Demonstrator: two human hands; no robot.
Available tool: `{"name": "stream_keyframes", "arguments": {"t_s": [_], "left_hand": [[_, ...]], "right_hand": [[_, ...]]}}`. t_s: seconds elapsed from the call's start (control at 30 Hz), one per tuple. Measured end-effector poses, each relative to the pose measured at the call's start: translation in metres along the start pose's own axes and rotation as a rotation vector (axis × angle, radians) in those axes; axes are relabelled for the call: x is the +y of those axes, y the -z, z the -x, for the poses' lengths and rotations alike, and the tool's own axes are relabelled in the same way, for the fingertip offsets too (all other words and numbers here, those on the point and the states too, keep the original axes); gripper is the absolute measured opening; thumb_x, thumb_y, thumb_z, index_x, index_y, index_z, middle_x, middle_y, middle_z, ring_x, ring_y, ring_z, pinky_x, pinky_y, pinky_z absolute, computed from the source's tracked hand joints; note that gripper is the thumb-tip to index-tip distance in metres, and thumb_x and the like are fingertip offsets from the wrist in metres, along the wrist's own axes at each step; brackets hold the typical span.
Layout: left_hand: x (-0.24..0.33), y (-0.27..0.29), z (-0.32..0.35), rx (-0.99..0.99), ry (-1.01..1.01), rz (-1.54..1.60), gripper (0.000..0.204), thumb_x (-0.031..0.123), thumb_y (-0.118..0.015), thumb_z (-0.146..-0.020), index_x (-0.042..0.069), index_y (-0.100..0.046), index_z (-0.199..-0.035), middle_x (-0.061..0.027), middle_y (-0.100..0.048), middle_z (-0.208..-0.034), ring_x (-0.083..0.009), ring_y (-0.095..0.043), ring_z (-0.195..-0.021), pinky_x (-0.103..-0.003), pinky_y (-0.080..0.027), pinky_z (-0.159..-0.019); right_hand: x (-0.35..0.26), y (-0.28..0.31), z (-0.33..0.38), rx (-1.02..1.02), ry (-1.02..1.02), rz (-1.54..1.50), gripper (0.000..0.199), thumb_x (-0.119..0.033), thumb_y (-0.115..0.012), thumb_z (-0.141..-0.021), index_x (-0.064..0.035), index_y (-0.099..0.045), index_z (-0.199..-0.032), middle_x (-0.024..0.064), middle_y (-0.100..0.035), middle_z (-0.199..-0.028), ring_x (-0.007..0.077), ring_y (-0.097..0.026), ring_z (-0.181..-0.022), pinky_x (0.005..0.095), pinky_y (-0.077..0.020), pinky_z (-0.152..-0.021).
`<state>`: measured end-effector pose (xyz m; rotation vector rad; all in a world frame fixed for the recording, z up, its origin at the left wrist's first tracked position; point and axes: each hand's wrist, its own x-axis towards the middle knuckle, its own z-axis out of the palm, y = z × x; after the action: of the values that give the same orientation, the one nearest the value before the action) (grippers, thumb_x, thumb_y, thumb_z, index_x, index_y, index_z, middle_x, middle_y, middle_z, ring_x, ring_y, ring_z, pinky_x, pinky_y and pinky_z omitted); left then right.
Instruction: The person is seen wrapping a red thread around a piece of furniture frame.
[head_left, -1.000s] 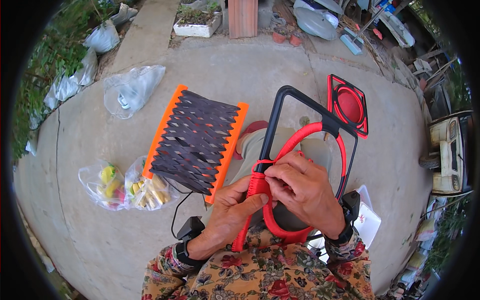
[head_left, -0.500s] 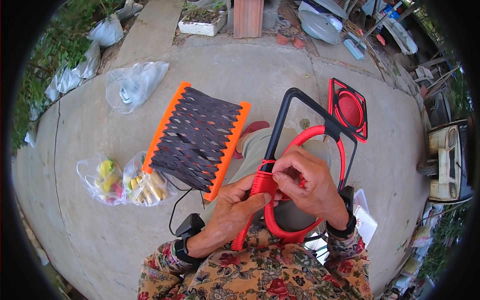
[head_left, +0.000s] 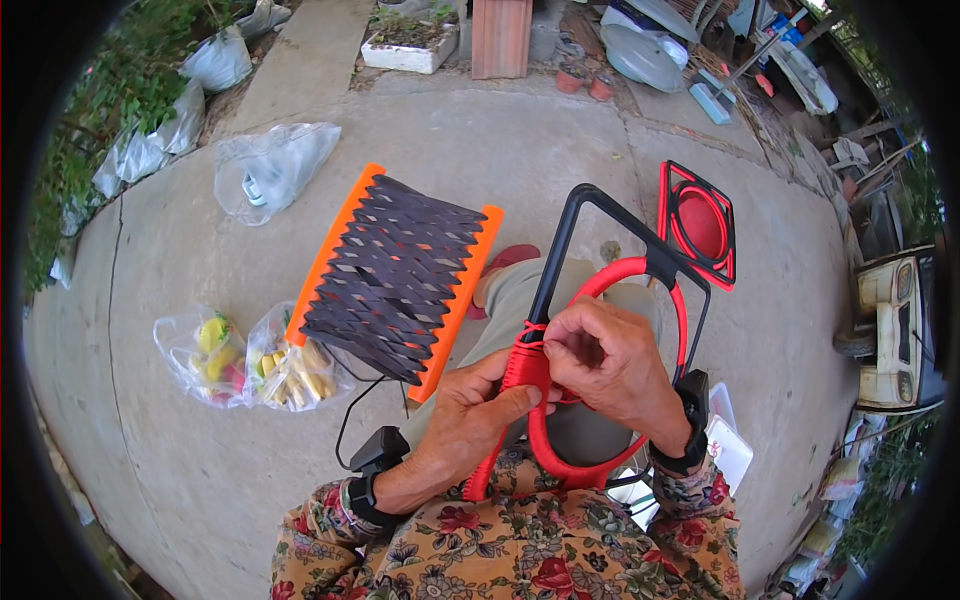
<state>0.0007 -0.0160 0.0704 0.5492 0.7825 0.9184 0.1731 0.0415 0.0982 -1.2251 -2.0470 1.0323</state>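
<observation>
A black tubular frame (head_left: 625, 222) with a red cord-wrapped ring (head_left: 612, 272) inside it rests over my lap. My left hand (head_left: 450, 420) is closed around a tightly red-wrapped section (head_left: 526, 368) of the frame's left side, thumb pressed on it. Just above that thumb, loose turns of red cord (head_left: 533, 332) circle the black bar. Beside the bar, my right hand (head_left: 615, 360) is closed in a pinch on the red cord, its fingertips close to the wrapping. The cord's run beneath my hands is partly hidden.
An orange-edged rack (head_left: 395, 285) laced with dark bands stands to the left. A similar red-and-black frame (head_left: 697, 225) lies ahead right. Bags of fruit (head_left: 205, 355) and a clear plastic bag (head_left: 275, 172) lie on the concrete. A white toy-like vehicle (head_left: 890, 325) is at far right.
My right hand has shifted slightly, its fingers curling more beside the bar. The red turns at the bar sit a little differently. My left hand keeps its hold.
</observation>
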Motion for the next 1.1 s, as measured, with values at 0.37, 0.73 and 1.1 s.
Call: {"name": "stream_keyframes", "arguments": {"t_s": [0.37,0.73,1.1], "left_hand": [[-0.003,0.0,-0.003,0.001,-0.013,-0.012,0.029,-0.006,-0.049,-0.091,-0.004,-0.055,-0.119,-0.0079,-0.063,-0.105,-0.0112,-0.06,-0.095,-0.026,-0.049,-0.088],[-0.005,0.002,-0.002,0.023,-0.015,0.007,0.028,-0.003,-0.048,-0.093,-0.005,-0.053,-0.12,-0.0079,-0.063,-0.103,-0.0112,-0.061,-0.093,-0.027,-0.051,-0.086],[-0.005,0.008,-0.013,0.197,-0.109,-0.004,0.02,0.019,-0.051,-0.099,0.001,-0.057,-0.094,-0.0003,-0.06,-0.081,-0.0044,-0.055,-0.069,-0.021,-0.047,-0.062]], "right_hand": [[0.002,-0.007,-0.009,0.076,0.323,0.334,0.018,-0.002,-0.069,-0.071,-0.0046,-0.052,-0.078,0.0052,-0.053,-0.068,0.02,-0.058,-0.054,0.0309,-0.0457,-0.047],[0.009,-0.02,-0.011,0.178,0.07,0.06,0.016,-0.001,-0.068,-0.072,-0.0043,-0.054,-0.077,0.005,-0.052,-0.064,0.0146,-0.055,-0.053,0.0286,-0.0426,-0.045],[0.004,-0.008,-0.017,0.029,0.112,0.064,0.013,0.001,-0.069,-0.075,-0.0027,-0.061,-0.085,0.0011,-0.052,-0.066,0.0077,-0.048,-0.055,0.0246,-0.0383,-0.049]]}}
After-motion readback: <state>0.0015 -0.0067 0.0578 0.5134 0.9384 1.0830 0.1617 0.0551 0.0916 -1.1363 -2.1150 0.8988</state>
